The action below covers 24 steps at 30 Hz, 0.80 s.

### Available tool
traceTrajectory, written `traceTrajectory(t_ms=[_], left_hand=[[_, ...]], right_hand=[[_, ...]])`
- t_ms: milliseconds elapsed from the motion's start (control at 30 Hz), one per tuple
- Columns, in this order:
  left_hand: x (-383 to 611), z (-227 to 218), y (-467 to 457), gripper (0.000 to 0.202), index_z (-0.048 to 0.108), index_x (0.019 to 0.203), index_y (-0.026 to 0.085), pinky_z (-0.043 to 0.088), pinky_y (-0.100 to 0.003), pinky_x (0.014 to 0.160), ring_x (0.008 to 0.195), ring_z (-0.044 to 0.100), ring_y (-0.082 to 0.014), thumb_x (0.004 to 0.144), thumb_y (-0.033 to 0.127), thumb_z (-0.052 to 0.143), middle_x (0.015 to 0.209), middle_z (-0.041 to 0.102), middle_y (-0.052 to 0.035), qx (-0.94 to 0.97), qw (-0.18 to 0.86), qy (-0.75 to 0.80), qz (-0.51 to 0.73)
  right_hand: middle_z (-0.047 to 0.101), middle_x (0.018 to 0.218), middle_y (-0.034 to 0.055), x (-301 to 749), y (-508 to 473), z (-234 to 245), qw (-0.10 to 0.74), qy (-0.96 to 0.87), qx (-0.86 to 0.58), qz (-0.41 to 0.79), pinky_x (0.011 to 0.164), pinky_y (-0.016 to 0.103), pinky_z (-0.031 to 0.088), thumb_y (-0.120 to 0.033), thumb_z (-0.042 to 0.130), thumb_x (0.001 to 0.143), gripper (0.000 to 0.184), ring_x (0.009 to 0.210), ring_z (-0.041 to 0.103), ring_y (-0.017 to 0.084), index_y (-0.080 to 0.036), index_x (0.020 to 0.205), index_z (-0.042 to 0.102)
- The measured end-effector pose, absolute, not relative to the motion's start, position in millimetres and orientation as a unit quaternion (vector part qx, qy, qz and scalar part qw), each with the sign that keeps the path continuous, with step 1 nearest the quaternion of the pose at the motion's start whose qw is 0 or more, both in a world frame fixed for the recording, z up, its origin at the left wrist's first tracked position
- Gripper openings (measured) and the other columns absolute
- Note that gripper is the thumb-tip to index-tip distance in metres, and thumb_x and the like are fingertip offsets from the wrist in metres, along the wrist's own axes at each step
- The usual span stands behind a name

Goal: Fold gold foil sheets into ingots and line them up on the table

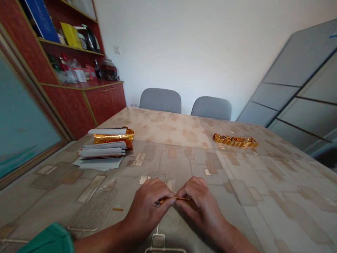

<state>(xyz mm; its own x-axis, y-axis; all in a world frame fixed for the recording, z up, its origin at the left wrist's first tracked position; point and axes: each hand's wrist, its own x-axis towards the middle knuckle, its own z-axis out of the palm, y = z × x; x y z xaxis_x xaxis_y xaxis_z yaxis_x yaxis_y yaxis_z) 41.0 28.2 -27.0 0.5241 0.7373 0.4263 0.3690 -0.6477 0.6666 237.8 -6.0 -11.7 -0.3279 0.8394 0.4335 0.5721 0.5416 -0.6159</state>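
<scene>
The left hand [149, 209] and right hand [198, 207] are clenched, pinching a thin gold foil strip [175, 199] between them above the patterned tabletop [210, 175]; a long folded gold chain [235, 140] lies made further off; white paper slips [101, 153] and a gold foil bundle [113, 137] sit unfolded at left.

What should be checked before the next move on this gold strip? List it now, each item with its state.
Grip: ok. The left hand and right hand both pinch the gold foil strip.
Strip's middle: cannot tell. The fingers hide part of it.
Folded gold chain: ok. It lies well away from the hands.
Gold foil bundle: ok. It sits within view, beside the paper stack.
Orange scrap: not ok. It lies loose on the table, left of the left hand.
</scene>
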Motion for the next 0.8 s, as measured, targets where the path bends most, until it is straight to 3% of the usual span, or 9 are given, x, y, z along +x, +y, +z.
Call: traceTrajectory(t_ms=[200,433,567,633,800], left_hand=[[42.1,-28.5,22.9,0.027,0.071,0.071,0.018,0.036,-0.025,0.062,0.064,0.058,-0.0152,0.093,0.028,0.058,0.064,0.063,-0.0005,0.815,0.33,0.323,0.351],[44.8,-21.7,22.6,0.028,0.065,0.066,0.017,0.035,-0.023,0.055,0.057,0.053,-0.0137,0.088,0.033,0.059,0.059,0.058,0.0014,0.719,0.475,0.388,0.327],[42.9,-18.7,24.9,0.027,0.065,0.068,0.017,0.037,-0.023,0.056,0.061,0.053,-0.0149,0.085,0.037,0.062,0.062,0.059,0.0006,0.66,0.515,0.425,0.344],[42.0,-17.4,26.0,0.027,0.066,0.068,0.017,0.038,-0.024,0.056,0.061,0.053,-0.015,0.083,0.039,0.064,0.062,0.059,0.0005,0.638,0.531,0.435,0.35],[45.4,-18.5,23.7,0.027,0.065,0.066,0.016,0.036,-0.023,0.054,0.057,0.05,-0.0136,0.08,0.039,0.065,0.058,0.056,0.0018,0.62,0.564,0.423,0.344]], right_hand=[[0.066,0.074,0.001,247.8,-8.1,-7.8,0.387,-0.727,-0.468,0.321,0.071,0.031,0.039,-0.03,0.067,0.092,0.02,0.076,0.059,0.018,-0.021,0.075,0.072],[0.066,0.068,0.0018,271.0,-3.2,-15.8,0.454,-0.513,-0.458,0.567,0.061,0.028,0.039,-0.047,0.081,0.079,0.03,0.063,0.054,0.015,-0.018,0.074,0.075],[0.066,0.072,0.0033,271.9,-3.7,-10.8,0.516,-0.422,-0.456,0.59,0.063,0.029,0.039,-0.058,0.076,0.081,0.039,0.065,0.053,0.016,-0.019,0.086,0.077],[0.067,0.076,0.0047,266.5,-6.1,-9.8,0.506,-0.44,-0.436,0.6,0.065,0.03,0.039,-0.062,0.071,0.083,0.044,0.067,0.053,0.017,-0.019,0.091,0.077],[0.054,0.066,-0.0021,247.1,-13.4,-19.7,0.445,-0.49,-0.4,0.634,0.057,0.025,0.029,-0.053,0.078,0.08,0.036,0.06,0.041,0.012,-0.017,0.083,0.073]])
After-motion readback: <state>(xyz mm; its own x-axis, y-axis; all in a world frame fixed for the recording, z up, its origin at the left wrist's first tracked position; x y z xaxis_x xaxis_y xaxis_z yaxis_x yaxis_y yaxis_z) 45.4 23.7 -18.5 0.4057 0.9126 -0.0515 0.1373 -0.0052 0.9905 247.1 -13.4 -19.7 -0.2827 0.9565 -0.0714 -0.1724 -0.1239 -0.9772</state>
